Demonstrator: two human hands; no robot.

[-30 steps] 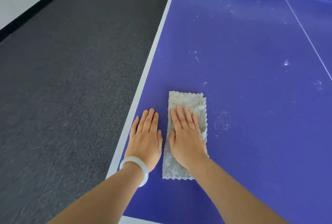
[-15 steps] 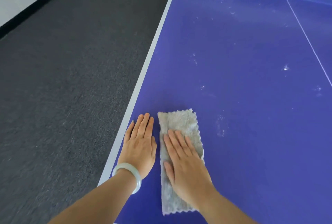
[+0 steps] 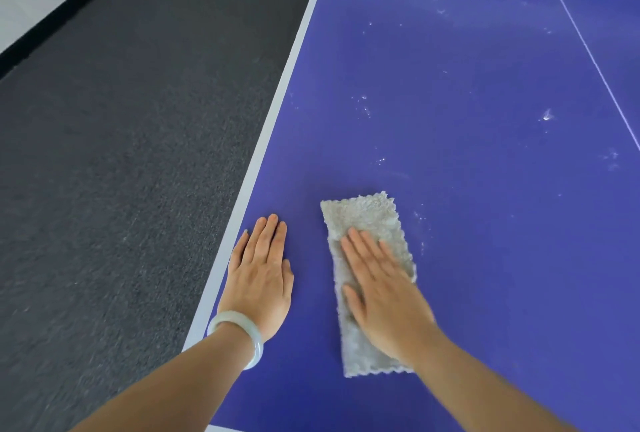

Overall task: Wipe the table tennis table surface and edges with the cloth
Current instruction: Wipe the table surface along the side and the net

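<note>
Bright, even daylight; soft shadows, slight motion blur, wide-angle bowing.

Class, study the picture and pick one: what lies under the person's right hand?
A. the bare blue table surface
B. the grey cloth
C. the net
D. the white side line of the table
B: the right hand lies flat, fingers straight, on the grey cloth, while the left hand rests on the bare table beside it.
</note>
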